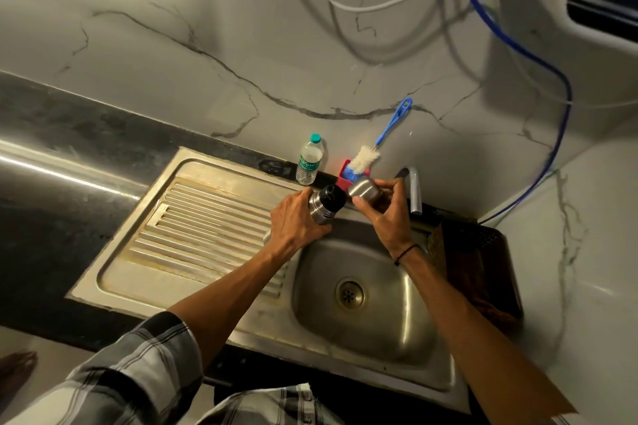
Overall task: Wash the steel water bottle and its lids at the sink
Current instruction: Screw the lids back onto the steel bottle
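Left hand [293, 221] grips steel bottle [322, 205], black-lidded mouth tilted up-right.

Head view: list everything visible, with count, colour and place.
Steel bottle: one, silver with black inner lid, over sink's back rim.
Steel cap: one, silver, beside the bottle's top.
Sink: one, steel, with ribbed drainboard at left.
Tap: one, grey, behind basin.
Plastic bottle: one, clear, green cap, on back ledge.
Bottle brush: one, blue and white, in red holder.
Left hand: grips steel bottle.
Right hand: holds steel cap.
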